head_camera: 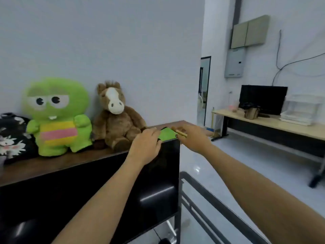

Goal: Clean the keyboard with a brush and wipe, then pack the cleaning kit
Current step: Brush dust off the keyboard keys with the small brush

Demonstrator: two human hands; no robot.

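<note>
A green wipe cloth (pixel 167 134) lies in a dark case at the right end of a brown shelf top (pixel 70 161), behind a black monitor (pixel 88 191). My left hand (pixel 146 145) rests over the monitor's top edge, fingers curled on the near rim of the case beside the cloth. My right hand (pixel 191 138) reaches in from the right and holds a wooden-handled brush (pixel 179 132) over the cloth's right edge. No keyboard is in view.
A green plush toy (pixel 58 117) and a brown plush horse (pixel 116 117) sit on the shelf left of the hands, with a dark floral bag (pixel 12 136) at far left. A black metal rail (pixel 211 208) runs below right. A far desk (pixel 272 122) holds a second monitor.
</note>
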